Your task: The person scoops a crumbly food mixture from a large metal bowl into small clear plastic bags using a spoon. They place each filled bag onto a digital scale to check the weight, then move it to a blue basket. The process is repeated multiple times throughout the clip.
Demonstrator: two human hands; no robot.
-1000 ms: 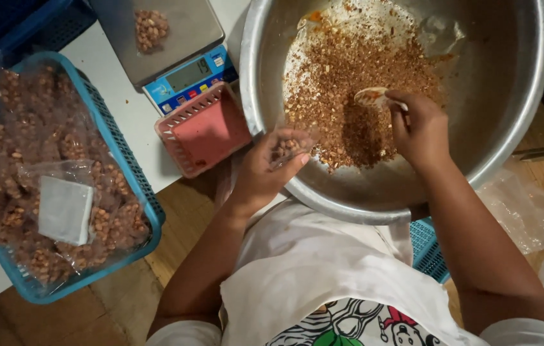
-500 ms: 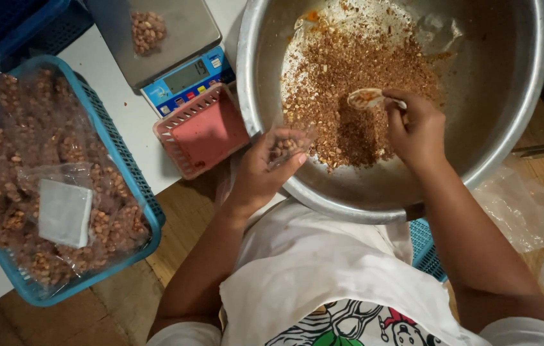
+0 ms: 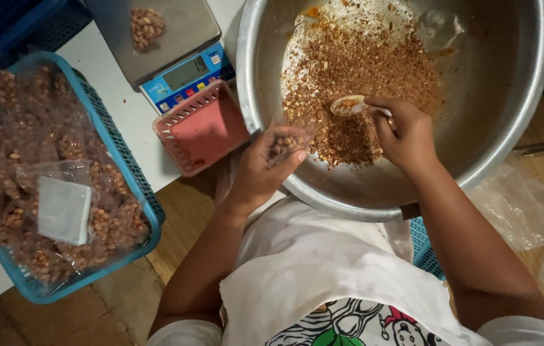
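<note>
Head view looks straight down on my two hands at a big steel bowl (image 3: 515,128), which sits off the white table's near edge, against my lap. My left hand (image 3: 259,170) pinches a small clear bag (image 3: 288,142) by its mouth, fingers curled round the plastic so the opening stays spread, and it holds the bag just over the bowl's near rim; held there, anything that misses would drop back into the bowl rather than onto the wooden floor. The bag already shows some nuts inside. My right hand (image 3: 406,134) is closed on the handle of a pale spoon (image 3: 347,104), its loaded scoop pointing left toward the bag, close to it but not touching. It hovers above the heap of spiced chopped peanuts (image 3: 362,77), which lies on the bowl's far and middle floor (the near wall is bare metal).

On the table, a digital scale (image 3: 163,45) stands near the bowl's left side with a small pile of nuts on its platter, within easy reach of the left hand. A small red basket (image 3: 205,128) sits at the table's near edge, touching the scale's front and just beside the bowl. Further left, a blue basket (image 3: 137,192) overhangs the table's near edge, full of packed nut bags (image 3: 22,160) with a white sachet (image 3: 64,208) on top.
</note>
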